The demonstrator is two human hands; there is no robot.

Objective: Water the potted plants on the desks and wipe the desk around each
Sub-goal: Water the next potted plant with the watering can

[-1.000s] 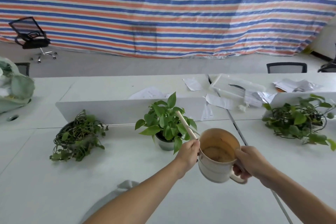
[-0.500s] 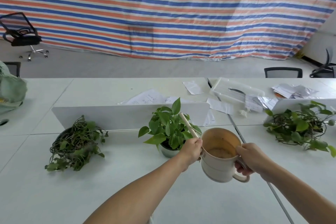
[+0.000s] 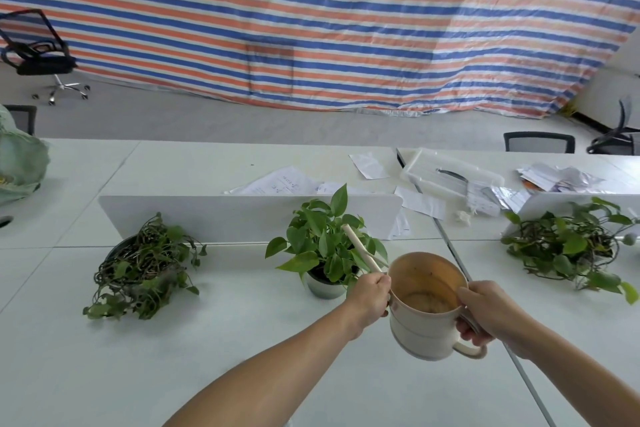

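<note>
Along the white table (image 3: 104, 357) stand three potted plants. The left plant (image 3: 145, 263) is a tangle of thin brown stems with few leaves, spilling out of a dark pot onto the table. The middle plant (image 3: 325, 243) is fuller, with broad bright green leaves, and stands upright in a grey pot (image 3: 323, 284) just in front of a low white divider (image 3: 225, 218).

The beige watering can (image 3: 422, 329) is held above the table, just right of the middle plant and tipped toward it. Its long thin spout (image 3: 362, 250) reaches up and left in among the leaves. The left grip (image 3: 369, 295), a bare hand, is curled round the base of the spout. The right grip (image 3: 485, 308) is wrapped round the handle on the far side of the can. The right plant (image 3: 568, 246) sprawls wide over the table, well apart from the can.

The can has an open top. Its inner wall is stained brownish, and a little water lies in the bottom. Beyond the divider, to the right, a clear plastic box (image 3: 450, 173) holds a dark curved thing I cannot make out.

Loose papers (image 3: 280, 182) lie behind the divider, and the print on them is too small to read.
</note>
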